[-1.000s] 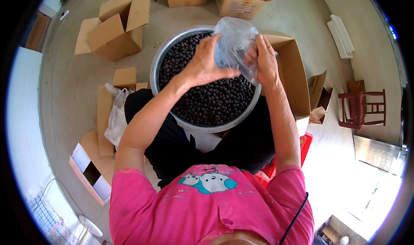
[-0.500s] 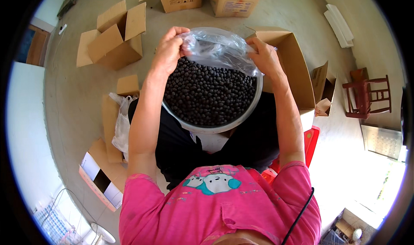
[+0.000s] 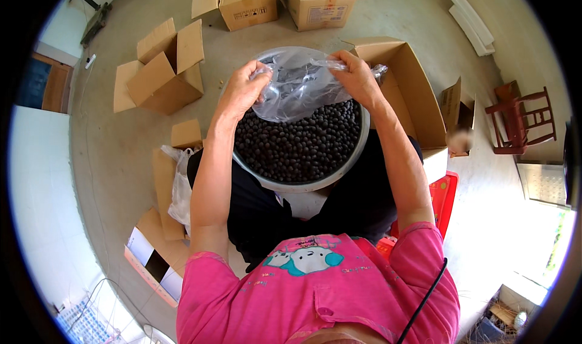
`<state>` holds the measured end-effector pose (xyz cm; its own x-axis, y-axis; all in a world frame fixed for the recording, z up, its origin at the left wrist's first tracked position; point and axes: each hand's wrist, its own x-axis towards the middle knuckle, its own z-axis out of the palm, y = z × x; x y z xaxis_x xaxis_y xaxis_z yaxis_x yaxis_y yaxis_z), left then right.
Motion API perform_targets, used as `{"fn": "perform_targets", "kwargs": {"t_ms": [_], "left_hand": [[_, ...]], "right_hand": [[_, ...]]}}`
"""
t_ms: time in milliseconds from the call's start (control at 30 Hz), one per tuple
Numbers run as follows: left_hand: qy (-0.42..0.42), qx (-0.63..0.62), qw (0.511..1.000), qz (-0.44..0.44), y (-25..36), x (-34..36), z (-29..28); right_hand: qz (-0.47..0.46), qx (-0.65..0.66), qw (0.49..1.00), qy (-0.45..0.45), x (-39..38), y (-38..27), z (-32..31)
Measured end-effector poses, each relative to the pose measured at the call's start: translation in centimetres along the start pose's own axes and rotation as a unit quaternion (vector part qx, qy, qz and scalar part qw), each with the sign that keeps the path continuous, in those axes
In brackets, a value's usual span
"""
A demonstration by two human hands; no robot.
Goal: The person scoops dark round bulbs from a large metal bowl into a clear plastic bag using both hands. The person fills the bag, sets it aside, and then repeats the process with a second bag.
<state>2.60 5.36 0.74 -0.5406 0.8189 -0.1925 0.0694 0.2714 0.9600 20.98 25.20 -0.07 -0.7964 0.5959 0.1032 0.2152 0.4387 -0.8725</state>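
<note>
Left hand (image 3: 241, 93) and right hand (image 3: 358, 81) pinch opposite edges of a thin clear plastic bag (image 3: 290, 103) over a round grey metal basin (image 3: 297, 187) of small dark balls (image 3: 297, 149). Hard pull could tear the bag; loose pinch could drop it.

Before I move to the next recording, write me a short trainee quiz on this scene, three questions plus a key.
1. What do the left hand and the right hand both hold?
2. On which side of the grey basin is the dark red chair: (A) left or (B) right?
3. True or false: the basin is empty.

Key: 1. A clear plastic bag. 2. B. 3. False; it holds dark round pieces.
</note>
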Motion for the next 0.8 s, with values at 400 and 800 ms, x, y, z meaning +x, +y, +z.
{"fn": "perform_targets", "kwargs": {"t_ms": [400,800], "left_hand": [[0.018,-0.342,0.939,0.021,-0.8,0.8,-2.2],[-0.076,-0.264,0.961,0.009,0.6,-0.4,1.7]], "right_hand": [[0.024,-0.258,0.966,-0.020,-0.2,1.2,-0.7],[-0.186,-0.210,0.959,-0.049,-0.5,2.0,3.1]]}}
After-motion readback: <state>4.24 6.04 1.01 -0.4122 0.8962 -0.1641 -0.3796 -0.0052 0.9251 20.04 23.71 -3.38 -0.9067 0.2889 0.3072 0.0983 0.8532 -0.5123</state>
